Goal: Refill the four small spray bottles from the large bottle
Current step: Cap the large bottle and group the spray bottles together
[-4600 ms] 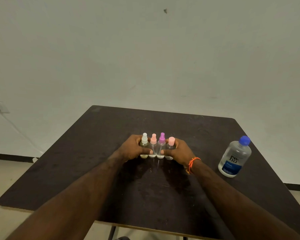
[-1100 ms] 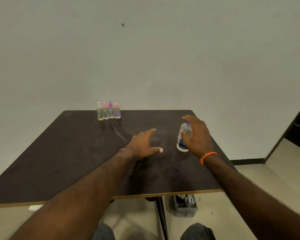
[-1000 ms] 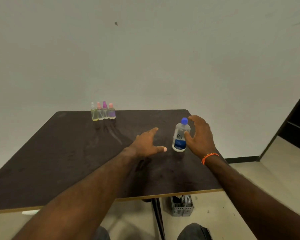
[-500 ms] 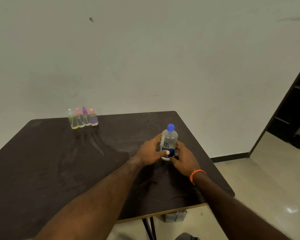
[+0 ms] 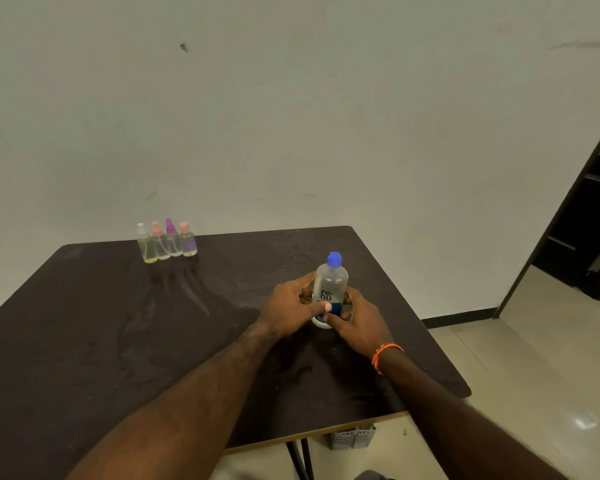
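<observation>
The large clear bottle [image 5: 330, 285] with a blue cap and a blue-and-white label stands upright near the table's right side. My left hand [image 5: 289, 308] grips its lower left side, thumb across the label. My right hand [image 5: 360, 322] grips its lower right side, an orange band on the wrist. Several small spray bottles [image 5: 167, 242] stand in a tight row at the table's far edge, well to the left of my hands: one with a white top and yellowish liquid, two with pink tops, one with a purple top.
The dark brown table [image 5: 101, 341] has streaks on its surface; its right and near edges lie close to my right arm. A grey perforated basket [image 5: 352, 438] sits on the floor under the near edge. A dark doorway [image 5: 589, 220] opens at the right.
Over a second ago my hands were spread apart near the large bottle; both have closed round its lower part. The view shifted slightly right.
</observation>
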Available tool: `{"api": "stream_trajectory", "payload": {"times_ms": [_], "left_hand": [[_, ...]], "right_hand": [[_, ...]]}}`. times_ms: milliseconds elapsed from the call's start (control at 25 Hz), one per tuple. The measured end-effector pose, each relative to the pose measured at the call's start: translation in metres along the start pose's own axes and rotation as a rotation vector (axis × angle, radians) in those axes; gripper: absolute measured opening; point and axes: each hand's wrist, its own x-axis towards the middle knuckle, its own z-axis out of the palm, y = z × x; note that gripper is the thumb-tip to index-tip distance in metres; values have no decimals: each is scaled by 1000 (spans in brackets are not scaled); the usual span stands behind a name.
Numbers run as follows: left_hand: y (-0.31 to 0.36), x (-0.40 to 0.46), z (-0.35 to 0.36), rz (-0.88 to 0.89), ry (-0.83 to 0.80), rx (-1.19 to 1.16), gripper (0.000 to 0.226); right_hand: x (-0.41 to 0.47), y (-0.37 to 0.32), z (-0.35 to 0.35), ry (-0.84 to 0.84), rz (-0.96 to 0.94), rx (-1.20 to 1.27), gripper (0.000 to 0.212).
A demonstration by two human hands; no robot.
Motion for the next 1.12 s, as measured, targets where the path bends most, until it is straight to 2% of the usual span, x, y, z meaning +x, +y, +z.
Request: {"api": "stream_trajectory", "payload": {"times_ms": [400,720,800,960,1120], "left_hand": [[21,53,-53,26,115,95,57],[-15,152,-64,-13,29,128,50],[-33,173,-58,-28,-13,120,55],[-66,202,-43,-68,-111,86,84],[-78,215,-31,-108,-167,86,99]], "right_hand": [[69,-43,-11,88,-134,-21,69],[187,-27,4,49,-60,-48,70],[212,-13,12,45,-27,-37,68],[248,14,23,43,-11,-48,69],[269,31,29,36,10,-41,72]]}}
